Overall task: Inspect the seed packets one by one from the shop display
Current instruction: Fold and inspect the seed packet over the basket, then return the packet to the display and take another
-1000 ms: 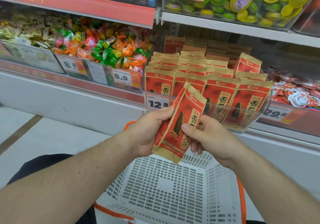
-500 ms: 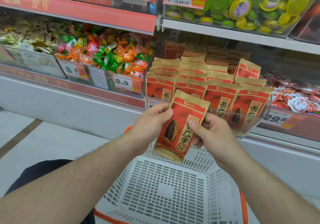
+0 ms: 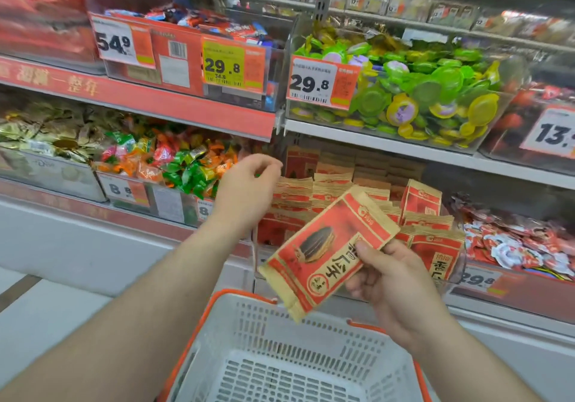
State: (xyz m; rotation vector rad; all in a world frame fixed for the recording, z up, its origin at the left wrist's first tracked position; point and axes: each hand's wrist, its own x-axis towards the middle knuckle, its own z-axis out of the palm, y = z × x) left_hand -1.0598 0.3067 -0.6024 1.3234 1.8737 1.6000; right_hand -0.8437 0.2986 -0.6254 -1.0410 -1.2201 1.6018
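Gripping a red and tan seed packet (image 3: 326, 252) by its right edge, the right hand (image 3: 395, 283) has its thumb laid over the printed front and its fingers curled behind. The packet hangs tilted, its top corner pointing up and to the right, its lower corner dipping over the near rim of a white basket (image 3: 289, 361) with orange trim. A dark sunflower seed is printed on its face. The left hand (image 3: 245, 190) is raised apart from the packet, holding nothing, its fingers loosely bent and reaching toward the display bin (image 3: 357, 196) of matching packets. Those packets stand upright in rows behind and to the right of the held one, inside a clear bin on the lower shelf (image 3: 510, 311). Left of them sits a bin of bright wrapped candies (image 3: 174, 162) in green, orange and red, with a price tag reading 8 something on its front. On the shelf above, a clear bin holds green and yellow round cups (image 3: 435, 90), tagged 29.8. Left of it another bin carries tags of 54.9 and 29.8. At the far right, a heap of red and white wrapped sweets (image 3: 513, 243) lies beside the seed packets. Both forearms stretch in from the bottom of the view, bare, over the basket.
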